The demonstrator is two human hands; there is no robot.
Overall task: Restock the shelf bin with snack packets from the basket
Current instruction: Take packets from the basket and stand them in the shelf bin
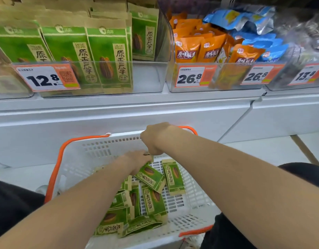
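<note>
1. Several snack packets (153,202), green with a seed picture, lie loose in a pile on the floor of the basket (94,146), which stands directly below the shelf.
2. Shelf bin (147,78): a clear-walled bin bearing the price tag (45,78) marked 12.8. It holds upright stocked packets (108,58) of the same green design, in rows on its left and middle.
3. Remaining capacity: the right front part of the shelf bin shows bare space, with only one packet standing far back there.
4. Left hand (135,159): lowered into the basket, back of the hand toward the camera. Its fingers curl over the top edge of a tilted packet (151,177), which sits raised above the pile; this reads as a hold.
5. Right hand (153,141): positioned just above the left hand, near the far wall of the basket. Its fingers are curled downward; whether they pinch anything cannot be told.
6. Progress, as a judgement: partly done. The bin is well filled on one side, yet many packets remain in the basket.
7. Step in hand: picking up a packet for transfer to the bin.
</note>
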